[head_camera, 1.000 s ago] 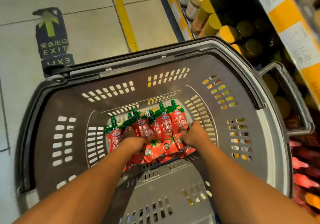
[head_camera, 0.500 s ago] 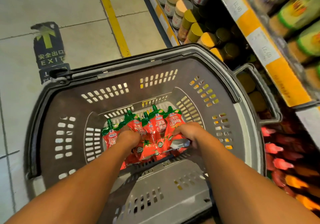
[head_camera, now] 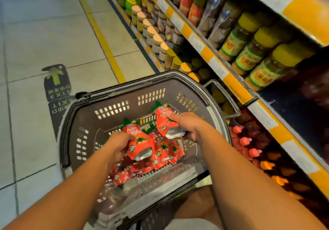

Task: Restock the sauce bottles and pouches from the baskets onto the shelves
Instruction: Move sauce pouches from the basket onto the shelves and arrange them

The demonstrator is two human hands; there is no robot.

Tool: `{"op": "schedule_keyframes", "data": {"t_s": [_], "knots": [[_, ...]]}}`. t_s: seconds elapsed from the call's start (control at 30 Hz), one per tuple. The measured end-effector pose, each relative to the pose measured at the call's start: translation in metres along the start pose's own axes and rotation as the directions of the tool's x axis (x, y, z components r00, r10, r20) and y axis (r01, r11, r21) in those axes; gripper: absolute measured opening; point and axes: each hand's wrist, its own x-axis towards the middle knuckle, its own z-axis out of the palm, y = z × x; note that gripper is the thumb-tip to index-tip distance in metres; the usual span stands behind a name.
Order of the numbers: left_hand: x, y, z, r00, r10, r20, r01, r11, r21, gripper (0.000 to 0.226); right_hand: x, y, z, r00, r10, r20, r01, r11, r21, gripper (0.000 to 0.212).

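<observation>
A grey plastic basket (head_camera: 114, 105) stands on the floor in front of me, holding several red tomato-sauce pouches with green caps (head_camera: 160, 151). My left hand (head_camera: 117, 146) grips one red pouch (head_camera: 138, 140) lifted above the pile. My right hand (head_camera: 187, 124) pinches another red pouch (head_camera: 162, 117), raised higher, near the basket's far right side. Both pouches are held upright with their silver bottoms toward me. The shelves (head_camera: 231, 80) run along the right.
The shelf rows hold jars with yellow and beige lids (head_camera: 252, 59) and, lower down, red bottles with pink caps (head_camera: 249, 144). Yellow and white price strips edge each shelf. An EXIT floor sticker (head_camera: 57, 83) and a yellow line mark the tiled aisle at left.
Both hands have lifted out of the pile, each with a pouch; the right one rose higher. My view has tilted up toward the shelves.
</observation>
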Motion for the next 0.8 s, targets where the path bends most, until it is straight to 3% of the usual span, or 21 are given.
{"op": "schedule_keyframes", "data": {"t_s": [0.23,0.4,0.53,0.63,0.7,0.8], "knots": [[-0.065,0.039,0.005,0.981,0.103,0.165,-0.083,0.989,-0.125,0.03,-0.072,-0.024,-0.018,0.982,-0.164,-0.093,0.173,0.98,0.1,0.05],[-0.117,0.064,0.032,0.946,0.197,0.257,-0.163,0.975,-0.149,0.033,-0.126,-0.015,-0.054,0.943,-0.273,-0.19,0.313,0.922,0.229,0.037],[-0.155,0.08,0.065,0.884,0.307,0.353,-0.276,0.952,-0.137,0.041,-0.167,0.024,-0.092,0.879,-0.342,-0.331,0.454,0.813,0.365,0.026],[-0.184,0.089,0.096,0.806,0.38,0.453,-0.367,0.922,-0.121,0.035,-0.194,0.05,-0.123,0.825,-0.331,-0.458,0.53,0.737,0.42,0.024],[-0.2,0.093,0.121,0.776,0.41,0.479,-0.423,0.902,-0.086,0.024,-0.211,0.063,-0.147,0.771,-0.305,-0.559,0.578,0.703,0.413,0.02],[-0.215,0.097,0.161,0.75,0.422,0.51,-0.5,0.866,0.018,0.026,-0.226,0.078,-0.179,0.71,-0.271,-0.65,0.603,0.71,0.363,0.024]]}}
